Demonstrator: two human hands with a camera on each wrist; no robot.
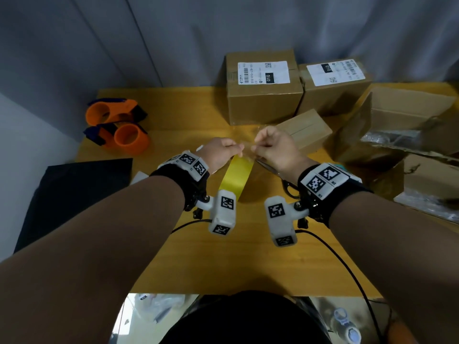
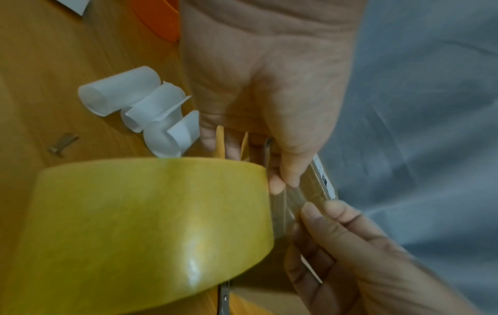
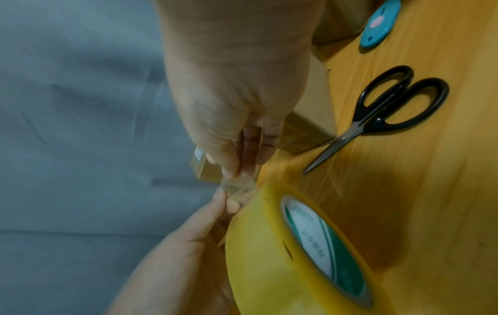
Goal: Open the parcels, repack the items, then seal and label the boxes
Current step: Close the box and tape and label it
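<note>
Both hands are raised over the middle of the worktop, fingers curled. The left hand [image 1: 221, 151] pinches one edge of a short strip of clear adhesive tape [image 2: 291, 199] between thumb and forefinger; the right hand [image 1: 272, 147] pinches the opposite edge in the same way. The strip appears to run down to the large yellowish roll of packing tape [image 1: 237, 178], which stands on its edge just below the hands and is held by neither.

Risks noted:
- The film is thin and slack between the two pinches — it could fold onto itself or stick to the fingertips, spoiling the free end.
- Pulling with the roll unrestrained could topple it or set it rolling across the wooden worktop [image 1: 188, 256].
- An uneven pull could split the tape lengthwise, in my judgement.

The black-handled steel scissors [image 3: 377, 119] lie on the worktop just right of the roll, blades toward the hands; a careless reach is a hazard. A small plain brown cardboard box [image 1: 304, 129] sits just beyond the right hand, apparently the next to seal. Two labelled brown cardboard boxes [image 1: 263, 88] stand at the rear, an opened cardboard carton [image 1: 407, 115] to the right, and two orange tape dispensers [image 1: 116, 125] unused at the left — well apart from the roll.
</note>
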